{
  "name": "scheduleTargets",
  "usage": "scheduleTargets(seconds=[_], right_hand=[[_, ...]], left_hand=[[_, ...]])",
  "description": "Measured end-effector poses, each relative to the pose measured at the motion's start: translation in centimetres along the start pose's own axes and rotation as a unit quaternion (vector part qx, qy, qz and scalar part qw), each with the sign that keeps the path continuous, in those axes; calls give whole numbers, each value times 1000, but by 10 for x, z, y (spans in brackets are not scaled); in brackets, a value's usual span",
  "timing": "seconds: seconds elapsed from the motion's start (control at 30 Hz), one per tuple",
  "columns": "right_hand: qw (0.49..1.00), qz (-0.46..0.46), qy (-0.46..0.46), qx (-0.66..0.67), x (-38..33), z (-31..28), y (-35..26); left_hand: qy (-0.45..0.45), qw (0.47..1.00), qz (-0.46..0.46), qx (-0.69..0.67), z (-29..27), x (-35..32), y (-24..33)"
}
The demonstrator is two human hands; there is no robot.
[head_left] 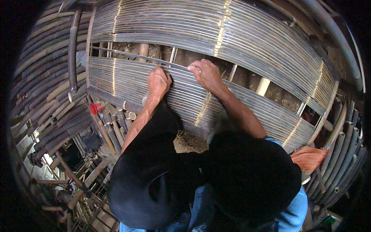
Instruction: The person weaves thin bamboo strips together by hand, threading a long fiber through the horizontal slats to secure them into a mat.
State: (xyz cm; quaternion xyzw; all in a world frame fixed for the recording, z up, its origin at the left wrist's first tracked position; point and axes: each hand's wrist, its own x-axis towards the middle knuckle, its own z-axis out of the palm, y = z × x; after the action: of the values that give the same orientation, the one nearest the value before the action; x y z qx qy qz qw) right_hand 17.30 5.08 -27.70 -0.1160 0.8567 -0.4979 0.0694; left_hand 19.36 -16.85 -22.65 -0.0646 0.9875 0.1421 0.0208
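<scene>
Head view looks down on both hands pressed to the lower bamboo slat panel (185, 96): left hand (158, 82) lies fingers curled at its top edge, right hand (206, 73) just beside it, fingertips hooked over a thin loose slat (131, 56) along that edge. Above the gap sits the upper slat panel (216, 27). Below the panel's left corner, bamboo poles (114, 131) and a small red cup (96, 108); its contents can't be made out. An orange broom head (309, 157) pokes out at right.

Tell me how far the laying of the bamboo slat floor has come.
Done: dark split-bamboo slat panels lie near and far. In hand: left hand and right hand press a thin bamboo slat at the near panel's edge. Left: the open gap showing round bamboo joists.
</scene>
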Motion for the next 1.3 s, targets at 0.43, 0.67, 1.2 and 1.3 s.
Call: scheduleTargets(seconds=[0.43,0.67,1.2,1.3], right_hand=[[1000,5,-19,22,1,-7,-7],[999,24,-32,15,0,-8,-5],[999,12,-27,43,-1,-9,-7],[996,60,-63,29,5,-12,-2]], left_hand=[[-174,971,-165,22,-56,-77,28],[-310,936,-33,164,-47,-101,-6],[-207,877,-331,-278,-320,-28,-122],[-122,882,-293,-348,-409,-26,-212]])
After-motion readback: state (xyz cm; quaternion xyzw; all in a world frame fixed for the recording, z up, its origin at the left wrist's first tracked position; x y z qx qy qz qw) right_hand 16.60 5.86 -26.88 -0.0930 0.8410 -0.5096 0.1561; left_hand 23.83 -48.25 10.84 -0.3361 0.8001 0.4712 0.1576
